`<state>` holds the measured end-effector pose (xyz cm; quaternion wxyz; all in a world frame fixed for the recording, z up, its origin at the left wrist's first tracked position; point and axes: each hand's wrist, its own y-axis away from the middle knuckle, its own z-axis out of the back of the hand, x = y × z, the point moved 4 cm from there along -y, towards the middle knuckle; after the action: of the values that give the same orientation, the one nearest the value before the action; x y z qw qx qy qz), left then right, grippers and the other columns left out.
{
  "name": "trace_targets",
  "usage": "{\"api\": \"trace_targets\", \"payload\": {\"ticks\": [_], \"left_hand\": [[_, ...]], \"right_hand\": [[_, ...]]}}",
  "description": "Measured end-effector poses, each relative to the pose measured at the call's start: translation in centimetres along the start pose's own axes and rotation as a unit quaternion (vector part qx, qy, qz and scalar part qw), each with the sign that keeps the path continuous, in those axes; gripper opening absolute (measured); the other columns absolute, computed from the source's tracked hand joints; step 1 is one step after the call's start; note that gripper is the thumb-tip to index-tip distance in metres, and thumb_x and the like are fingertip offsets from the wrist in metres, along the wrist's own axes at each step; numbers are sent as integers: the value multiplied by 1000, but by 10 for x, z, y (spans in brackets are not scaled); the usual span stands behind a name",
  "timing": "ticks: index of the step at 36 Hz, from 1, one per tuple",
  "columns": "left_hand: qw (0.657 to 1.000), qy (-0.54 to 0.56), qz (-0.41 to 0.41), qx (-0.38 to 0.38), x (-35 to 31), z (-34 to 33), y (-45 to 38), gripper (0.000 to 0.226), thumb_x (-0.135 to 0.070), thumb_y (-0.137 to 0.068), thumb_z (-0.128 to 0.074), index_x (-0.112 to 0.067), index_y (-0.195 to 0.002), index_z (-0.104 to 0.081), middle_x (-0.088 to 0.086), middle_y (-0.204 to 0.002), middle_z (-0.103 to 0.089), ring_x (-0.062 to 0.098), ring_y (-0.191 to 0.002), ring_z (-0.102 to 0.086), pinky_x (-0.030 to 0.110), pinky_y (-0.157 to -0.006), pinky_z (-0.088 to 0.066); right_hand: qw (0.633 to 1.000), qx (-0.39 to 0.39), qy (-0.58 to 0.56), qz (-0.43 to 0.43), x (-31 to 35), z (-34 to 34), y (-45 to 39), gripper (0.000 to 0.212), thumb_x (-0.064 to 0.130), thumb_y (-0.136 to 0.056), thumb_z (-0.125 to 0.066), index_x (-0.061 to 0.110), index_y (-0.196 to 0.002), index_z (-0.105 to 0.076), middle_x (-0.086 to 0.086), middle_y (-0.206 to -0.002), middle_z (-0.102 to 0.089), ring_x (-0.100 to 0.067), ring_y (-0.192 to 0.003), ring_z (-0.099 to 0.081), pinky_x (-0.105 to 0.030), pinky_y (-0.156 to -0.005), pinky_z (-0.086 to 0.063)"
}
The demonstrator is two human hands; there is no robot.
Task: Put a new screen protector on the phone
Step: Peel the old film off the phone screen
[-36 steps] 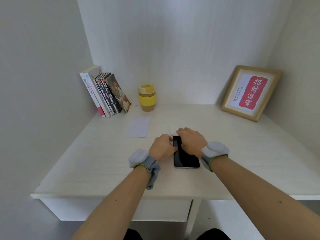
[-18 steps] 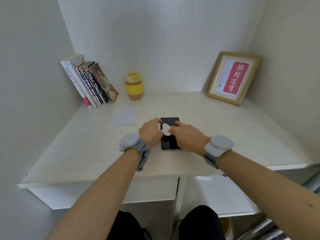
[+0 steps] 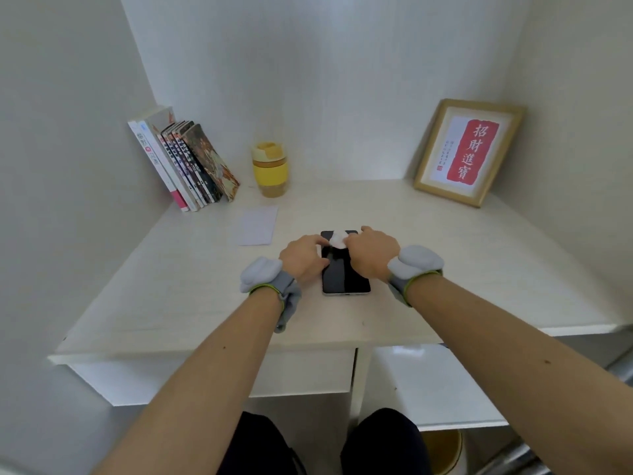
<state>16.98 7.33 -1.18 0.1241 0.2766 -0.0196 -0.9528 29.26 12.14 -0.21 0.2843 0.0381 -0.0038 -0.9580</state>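
Books [image 3: 185,162]: lean against the left wall at the back of the counter [image 3: 479,269], well apart from the work.
Cup [image 3: 270,169]: yellow, lidded, upright just right of the books.
Flat white packet [image 3: 258,225]: lies between cup and phone, untouched; probably holds the new protector, though the picture cannot confirm it.
Left hand [image 3: 303,257]: fingers curled along the phone's left edge, apparently bracing it.
Phone [image 3: 344,274]: face up, dark screen, flat near the counter's middle, between both hands.
White wipe [image 3: 337,239]: small crumpled pad at the screen's far end.
Right hand [image 3: 371,253]: fingers pinch the wipe and press it onto the glass.
Frame [image 3: 467,152]: propped in the back right corner.
Step in hand: seemingly cleaning the screen before the protector goes on.
Doing it well: keep the left hand steadying the edge without touching glass, wipe in straight overlapping passes end to end, reach corners, leave no lint.
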Motion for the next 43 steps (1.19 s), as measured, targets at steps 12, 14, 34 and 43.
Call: {"api": "trace_targets", "payload": {"ticks": [12, 14, 34, 43], "left_hand": [[1000, 12, 4, 20, 5, 3, -7, 44, -28, -89, -62, -27, -133, -52, 6, -128, -58, 26, -113, -57, 32, -96, -46], [1000, 14, 7, 21, 6, 3, -8, 44, -28, -89, -63, -27, -132, -52, 6, -127, -59, 26, -112, -57, 32, -95, -46], [999, 39, 13, 21, -1, 8, -4, 36, -21, -97, -45, -26, -131, -57, 5, -131, -59, 31, -110, -60, 33, -90, -50], [1000, 1, 0, -30, -6, 6, -4, 19, -36, -89, -61, -23, -100, -69, -2, -105, -65, 22, -95, -60, 27, -78, -45]], "right_hand": [[997, -40, -61, 3, -2, -11, -17, 31, 3, -92, -45, 3, -121, -53, -15, -122, -57, -32, -110, -57, -37, -89, -46], [996, -61, -64, 10, 0, -15, -12, 32, 2, -91, -45, 5, -122, -52, -14, -122, -56, -33, -109, -56, -37, -87, -46], [969, -174, -23, 172, 28, -24, 57, 30, -4, -86, -41, 8, -107, -59, -5, -105, -64, -26, -100, -45, -31, -71, -31], [967, -169, -49, 185, 40, -19, 62, 13, 0, -84, -56, 6, -83, -67, -12, -77, -64, -30, -76, -56, -31, -58, -30]]}}
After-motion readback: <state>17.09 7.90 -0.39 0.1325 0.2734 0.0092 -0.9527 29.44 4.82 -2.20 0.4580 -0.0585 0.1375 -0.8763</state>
